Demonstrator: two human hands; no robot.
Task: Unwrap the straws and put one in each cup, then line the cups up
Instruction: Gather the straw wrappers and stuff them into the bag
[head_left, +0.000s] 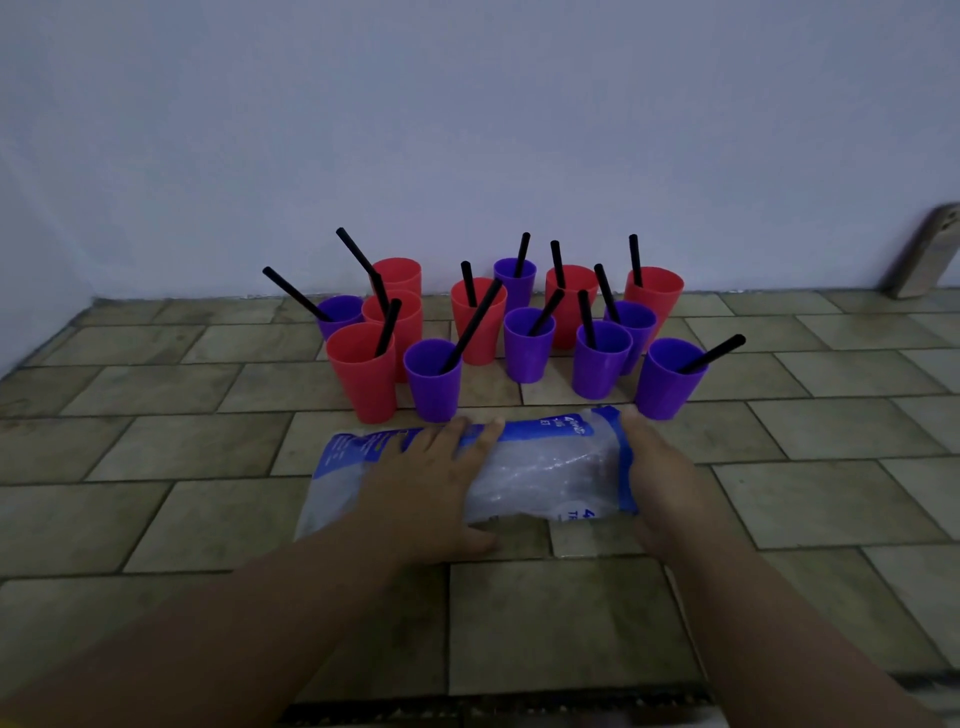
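Observation:
Several red and purple cups stand clustered on the tiled floor by the wall, each with a black straw (470, 327) in it. The nearest are a red cup (363, 379), a purple cup (434, 384) and, at the right, another purple cup (670, 384). In front of them lies a clear and blue plastic bag (545, 467). My left hand (436, 483) lies flat on the bag's middle with straight fingers. My right hand (660, 483) rests against the bag's right end, fingers stretched forward.
A pale wall (467, 130) rises just behind the cups. A brownish object (924, 254) leans against the wall at the far right. A dark ribbed edge (493, 712) runs along the bottom of the view. Floor tiles (156, 457) spread to both sides.

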